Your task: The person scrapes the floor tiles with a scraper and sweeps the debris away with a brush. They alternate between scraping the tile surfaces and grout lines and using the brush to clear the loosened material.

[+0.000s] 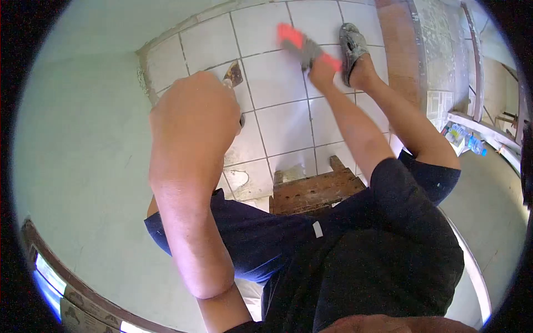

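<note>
My left hand [197, 102] is raised close to the camera, its back toward me and its fingers curled. From its far side sticks out a stained metal scraper blade [234, 74], and the handle is hidden behind the hand. Further forward on the right, my right hand [323, 69] is closed around a red and grey tool [297, 41], blurred by motion, low over the floor. White square floor tiles [272, 80] with grey joints lie beneath both hands.
A low wooden stool [316, 191] stands between my legs. My foot in a dirty grey clog [352, 47] is at the right of the tiles. A pale wall [83, 139] rises on the left. Plastic bottles [474, 145] lie at the right beside a wooden frame [483, 130].
</note>
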Available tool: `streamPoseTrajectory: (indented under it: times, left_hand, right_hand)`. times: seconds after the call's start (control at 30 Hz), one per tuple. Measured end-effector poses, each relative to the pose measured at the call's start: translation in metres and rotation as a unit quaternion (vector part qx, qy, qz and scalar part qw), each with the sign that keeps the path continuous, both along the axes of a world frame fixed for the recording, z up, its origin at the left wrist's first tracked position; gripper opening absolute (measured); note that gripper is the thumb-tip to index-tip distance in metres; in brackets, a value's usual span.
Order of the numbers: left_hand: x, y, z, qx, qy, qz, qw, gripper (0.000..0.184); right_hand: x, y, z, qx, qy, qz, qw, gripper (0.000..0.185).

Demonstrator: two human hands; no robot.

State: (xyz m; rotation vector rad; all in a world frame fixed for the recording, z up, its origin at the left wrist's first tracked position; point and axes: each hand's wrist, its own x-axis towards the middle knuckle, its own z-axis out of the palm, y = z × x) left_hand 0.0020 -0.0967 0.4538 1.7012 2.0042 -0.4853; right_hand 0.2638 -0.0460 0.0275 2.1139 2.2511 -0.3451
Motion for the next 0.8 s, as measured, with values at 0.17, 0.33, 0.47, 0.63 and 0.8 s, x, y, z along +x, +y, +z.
streamPoseTrajectory:
  times: [0.17,0.33,0.47,0.63,0.8]
  left_hand:
    - [0.013,0.010,0.008,-0.015,0.007,-0.061,0.998,0.043]
    - [0.010,0.013,-0.003,-0.021,0.021,-0.099,0.995,0.043]
    - [0.005,0.007,-0.002,-0.003,-0.018,0.012,1.000,0.044]
    - [-0.006,-0.002,-0.001,0.006,-0.017,0.025,1.000,0.044]
    - [0.000,0.002,-0.010,-0.032,-0.001,0.010,0.999,0.044]
  right_hand:
    - [-0.030,-0.177,0.023,-0.133,0.049,0.072,0.987,0.012]
    - [-0.025,-0.218,0.071,-0.215,0.139,0.198,0.946,0.020]
    - [0.018,-0.188,0.085,-0.075,0.334,-0.227,0.912,0.022]
    - [0.106,-0.174,0.033,0.014,0.018,-0.215,0.976,0.021]
    - [0.034,-0.205,0.018,-0.081,0.057,-0.200,0.975,0.015]
